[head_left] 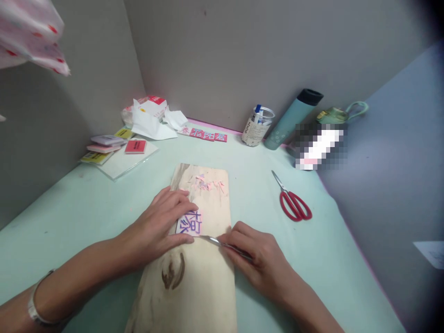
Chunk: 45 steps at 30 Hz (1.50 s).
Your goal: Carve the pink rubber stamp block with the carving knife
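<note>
My left hand holds a small white block with purple characters down on a wooden board. Its fingers lie across the block's upper left and the thumb along its lower edge, hiding part of the block. In my right hand is a slim metal carving knife, gripped like a pen. The blade tip touches or nearly touches the block's lower right edge. Pinkish shavings are scattered near the board's far end. A dark knot marks the wood below my left thumb.
Red-handled scissors lie to the right. Behind stand a can of pens, a leaning teal bottle and a blurred-out container. Several carved red tiles line the wall. Small packets and crumpled wrappers sit at the left.
</note>
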Each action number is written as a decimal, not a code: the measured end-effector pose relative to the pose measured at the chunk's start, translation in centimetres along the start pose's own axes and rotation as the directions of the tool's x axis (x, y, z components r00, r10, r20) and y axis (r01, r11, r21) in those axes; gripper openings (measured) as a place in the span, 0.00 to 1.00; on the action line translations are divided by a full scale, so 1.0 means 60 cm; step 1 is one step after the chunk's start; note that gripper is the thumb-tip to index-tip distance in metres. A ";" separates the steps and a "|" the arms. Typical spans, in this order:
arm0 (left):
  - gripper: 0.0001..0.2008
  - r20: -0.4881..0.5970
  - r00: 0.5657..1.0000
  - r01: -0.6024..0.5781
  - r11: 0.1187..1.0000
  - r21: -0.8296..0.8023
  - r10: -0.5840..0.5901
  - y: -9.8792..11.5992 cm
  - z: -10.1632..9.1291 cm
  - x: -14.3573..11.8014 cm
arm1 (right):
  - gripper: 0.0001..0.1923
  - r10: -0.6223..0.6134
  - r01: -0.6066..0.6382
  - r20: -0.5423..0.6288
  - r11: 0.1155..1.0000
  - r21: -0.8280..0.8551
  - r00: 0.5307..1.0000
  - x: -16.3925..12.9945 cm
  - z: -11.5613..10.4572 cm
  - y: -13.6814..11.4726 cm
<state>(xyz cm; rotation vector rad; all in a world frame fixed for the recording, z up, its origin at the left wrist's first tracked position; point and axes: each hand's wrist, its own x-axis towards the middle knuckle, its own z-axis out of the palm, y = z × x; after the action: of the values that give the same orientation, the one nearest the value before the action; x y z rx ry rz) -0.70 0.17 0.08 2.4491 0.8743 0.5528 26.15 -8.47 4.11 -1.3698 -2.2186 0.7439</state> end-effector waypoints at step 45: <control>0.19 0.039 0.999 0.007 1.000 0.012 -0.008 0.008 -0.012 0.006 | 0.11 -0.199 0.127 -0.208 0.941 -0.314 0.958 -0.002 0.029 0.010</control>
<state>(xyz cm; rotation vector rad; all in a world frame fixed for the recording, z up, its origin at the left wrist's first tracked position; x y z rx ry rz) -0.59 0.31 0.99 2.4576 0.8725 0.4965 25.53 -8.74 2.39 -1.3054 -2.2786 0.1777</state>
